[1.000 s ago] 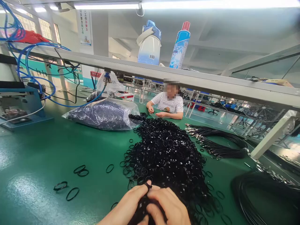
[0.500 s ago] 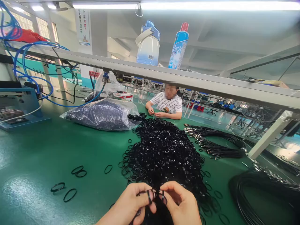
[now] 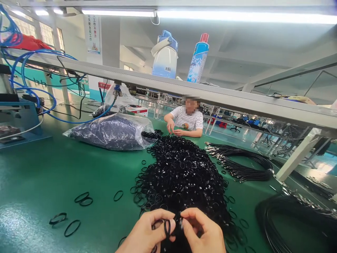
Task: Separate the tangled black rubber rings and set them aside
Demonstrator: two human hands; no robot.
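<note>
A large heap of thin black rubber rings (image 3: 184, 172) runs away from me down the middle of the green table. Over its near end, my left hand (image 3: 147, 232) is closed, with a black ring (image 3: 165, 228) looped at its thumb and more rings partly hidden among the fingers. Close beside it, the thumb and forefinger of my right hand (image 3: 204, 232) are pinched together on what looks like a black ring, dark against the heap and hard to make out. The fingertips of both hands nearly meet.
Loose rings (image 3: 72, 228) lie on the left. A clear bag of dark pieces (image 3: 110, 131) stands behind them. Black cable bundles (image 3: 244, 165) with metal ends lie on the right. A shelf beam (image 3: 147, 80) crosses overhead. Opposite, a person in a striped shirt (image 3: 188, 119) handles something small.
My hands stay pinched over the heap; the ring at my right fingertips shows less clearly now. The view has shifted slightly. The person opposite has raised one hand.
</note>
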